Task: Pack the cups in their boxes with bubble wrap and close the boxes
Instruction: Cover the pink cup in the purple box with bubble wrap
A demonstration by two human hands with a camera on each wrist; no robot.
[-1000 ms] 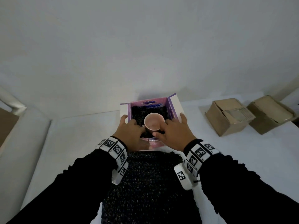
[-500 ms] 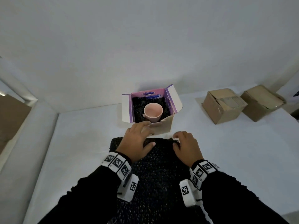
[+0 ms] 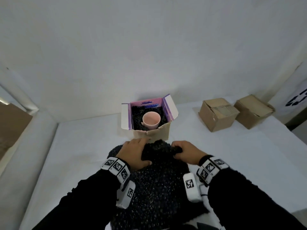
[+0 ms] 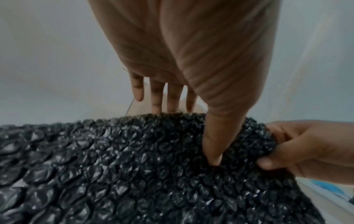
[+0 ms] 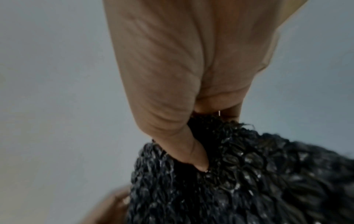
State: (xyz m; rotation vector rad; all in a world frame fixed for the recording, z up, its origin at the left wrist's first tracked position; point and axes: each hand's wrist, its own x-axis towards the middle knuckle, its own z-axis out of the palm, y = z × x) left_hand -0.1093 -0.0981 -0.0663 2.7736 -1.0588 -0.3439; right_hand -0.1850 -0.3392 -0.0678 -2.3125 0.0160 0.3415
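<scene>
Two closed cartons (image 3: 219, 114) far right

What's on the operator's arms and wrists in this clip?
Long black sleeves on both arms. Each wrist carries a white band of black-and-white square fiducial markers, with a white camera pod bearing one marker beneath. Left hand and right hand are bare.

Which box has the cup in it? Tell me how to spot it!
Look along the white table toward the back wall. Past the black bubble wrap that both hands are handling stands the open box with purple inside walls, holding a pink cup nestled in black wrap. The two brown boxes to the right are plain and shut.
</scene>
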